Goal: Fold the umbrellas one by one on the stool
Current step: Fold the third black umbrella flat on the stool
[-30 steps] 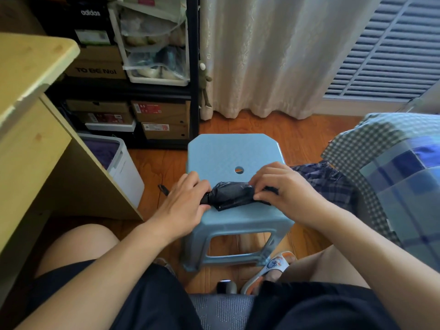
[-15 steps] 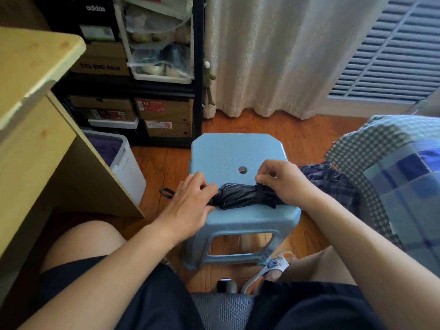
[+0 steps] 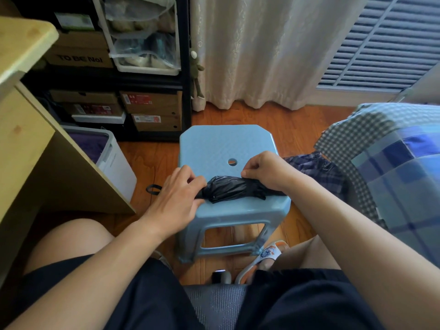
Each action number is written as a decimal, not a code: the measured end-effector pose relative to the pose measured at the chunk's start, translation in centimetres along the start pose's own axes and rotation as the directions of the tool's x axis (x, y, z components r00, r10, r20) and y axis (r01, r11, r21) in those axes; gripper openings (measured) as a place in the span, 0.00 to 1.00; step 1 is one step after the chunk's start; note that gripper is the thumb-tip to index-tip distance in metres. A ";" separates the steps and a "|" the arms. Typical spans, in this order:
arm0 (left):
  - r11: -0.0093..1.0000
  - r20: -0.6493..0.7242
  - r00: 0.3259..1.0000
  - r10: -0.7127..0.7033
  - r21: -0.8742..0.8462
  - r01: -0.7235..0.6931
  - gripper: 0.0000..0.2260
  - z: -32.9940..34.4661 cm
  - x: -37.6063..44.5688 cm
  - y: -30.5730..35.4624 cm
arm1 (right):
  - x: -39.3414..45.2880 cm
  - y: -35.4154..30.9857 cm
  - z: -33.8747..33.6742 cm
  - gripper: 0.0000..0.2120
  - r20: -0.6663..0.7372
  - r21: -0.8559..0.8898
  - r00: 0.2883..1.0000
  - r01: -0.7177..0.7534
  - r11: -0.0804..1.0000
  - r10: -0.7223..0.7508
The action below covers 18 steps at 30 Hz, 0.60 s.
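On stool [image 3: 214,144] | right hand [image 3: 264,171] now lifted above black umbrella [image 3: 234,189]

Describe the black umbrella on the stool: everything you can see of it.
The black umbrella lies on its side across the near edge of the light blue stool, collapsed, its shiny, crinkled fabric bunched into a roll. The left hand grips its left, handle end; a black wrist loop sticks out past that hand over the floor. The right hand rests on its right end, fingertips pinched together above the fabric. Whether they hold its strap cannot be told.
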State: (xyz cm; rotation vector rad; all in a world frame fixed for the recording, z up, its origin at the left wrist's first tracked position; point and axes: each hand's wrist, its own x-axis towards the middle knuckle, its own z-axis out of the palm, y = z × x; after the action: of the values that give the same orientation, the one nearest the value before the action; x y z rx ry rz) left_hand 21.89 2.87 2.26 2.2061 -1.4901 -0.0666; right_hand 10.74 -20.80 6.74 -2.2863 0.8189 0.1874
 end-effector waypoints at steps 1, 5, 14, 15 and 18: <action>1.000 0.001 1.000 0.000 0.004 0.000 0.13 0.0 0.0 0.0 | 0.1 -0.3 -0.2 0.06 0.019 -0.016 1.000 -0.022 1.000 0.022; 1.000 0.011 1.000 0.002 0.021 -0.003 0.13 -0.2 0.0 0.1 | 0.8 -1.8 -1.0 0.14 0.137 -0.223 0.984 -0.077 0.972 0.109; 0.993 0.064 0.997 -0.049 -0.104 0.055 0.17 -1.1 0.3 -1.1 | -1.7 2.5 -1.6 0.08 -0.359 0.044 0.933 0.028 0.999 -0.011; 0.991 0.074 0.995 -0.063 -0.116 0.072 0.18 -1.1 0.5 -1.3 | -2.6 3.3 -2.0 0.09 -0.384 0.028 0.920 0.094 0.995 -0.076; 0.986 0.118 0.988 -0.098 -0.122 0.113 0.19 -0.7 0.8 -1.5 | -5.0 4.8 -1.1 0.07 -0.333 -0.071 0.905 0.257 0.964 -0.265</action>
State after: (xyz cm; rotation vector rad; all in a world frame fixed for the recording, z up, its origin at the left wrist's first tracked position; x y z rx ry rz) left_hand 23.75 2.83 2.47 2.2066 -1.3837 -0.3170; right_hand 3.77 -21.67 6.65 -2.4616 0.6665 -0.3311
